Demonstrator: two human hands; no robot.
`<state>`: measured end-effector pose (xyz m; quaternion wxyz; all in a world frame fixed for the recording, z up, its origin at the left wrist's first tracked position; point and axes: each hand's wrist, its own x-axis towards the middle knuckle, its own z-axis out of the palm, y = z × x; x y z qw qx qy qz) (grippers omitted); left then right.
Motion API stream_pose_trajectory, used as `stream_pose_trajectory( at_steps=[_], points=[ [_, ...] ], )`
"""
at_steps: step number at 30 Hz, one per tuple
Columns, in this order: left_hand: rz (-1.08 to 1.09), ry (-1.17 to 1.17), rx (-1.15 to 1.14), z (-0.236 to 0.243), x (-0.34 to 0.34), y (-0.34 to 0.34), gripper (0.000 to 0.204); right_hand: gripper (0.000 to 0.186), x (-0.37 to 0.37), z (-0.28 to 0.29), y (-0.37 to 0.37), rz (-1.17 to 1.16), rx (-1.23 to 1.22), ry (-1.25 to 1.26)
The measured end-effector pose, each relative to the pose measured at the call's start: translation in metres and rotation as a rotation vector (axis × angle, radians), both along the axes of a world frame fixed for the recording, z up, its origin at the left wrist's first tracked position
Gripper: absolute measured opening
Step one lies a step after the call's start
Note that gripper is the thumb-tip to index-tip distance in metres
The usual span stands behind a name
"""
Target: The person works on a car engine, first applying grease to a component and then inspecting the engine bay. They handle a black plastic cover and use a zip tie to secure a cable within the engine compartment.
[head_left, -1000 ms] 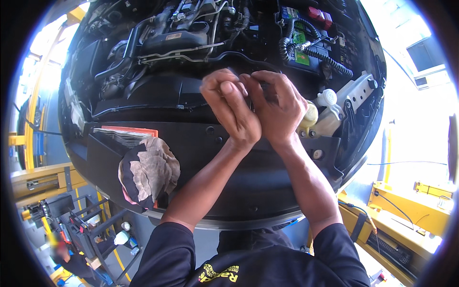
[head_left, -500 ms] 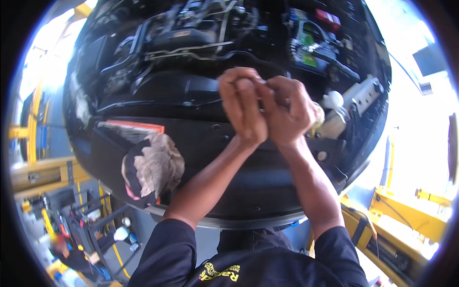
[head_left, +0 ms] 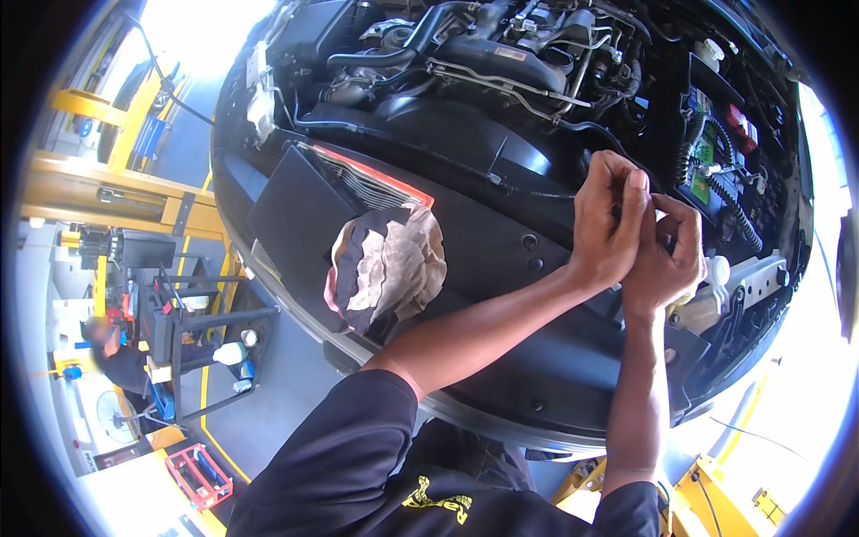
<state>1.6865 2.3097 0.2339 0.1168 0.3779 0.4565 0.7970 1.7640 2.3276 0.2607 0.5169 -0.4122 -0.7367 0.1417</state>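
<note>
My left hand [head_left: 605,224] and my right hand [head_left: 664,261] meet above the front right part of an open car engine bay. The fingers of both are curled, with the tips pinched close together. Whatever lies between them, if anything, is too small or hidden to make out. Below them runs the black front cover panel [head_left: 488,240]. A crumpled beige and dark rag [head_left: 404,261] lies on that panel to the left, beside my left forearm. Partly under the rag rests a pleated air filter [head_left: 380,183] with an orange-red rim.
Beyond the panel sits the engine [head_left: 510,64] with its pipes and hoses. To the right is a battery [head_left: 700,183] with corrugated cable sleeves. Yellow lift parts [head_left: 116,201] stand at left, near a dark metal cart [head_left: 219,345]. Another person [head_left: 121,358] is at far left.
The view has swung left, so the car and my hands appear further right. My hands stay together with fingers curled. Rag and filter still lie on the panel.
</note>
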Motion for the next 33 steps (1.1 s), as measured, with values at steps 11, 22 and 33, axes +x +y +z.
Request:
stream_pose_trajectory(
  at_steps=[11,22,33],
  points=[
    [-0.044,0.005,0.079,0.0031,0.0048,-0.0010,0.029,0.016,-0.0003,0.0026,-0.0015,0.039,-0.021,0.024],
    [-0.079,0.021,0.056,0.0022,0.0067,-0.0035,0.025,0.027,0.0056,-0.0006,0.0024,0.036,-0.076,-0.008],
    [-0.093,0.090,0.082,-0.0013,0.0049,-0.0007,0.021,0.028,0.0062,0.0026,0.0026,0.041,-0.061,-0.011]
  ],
)
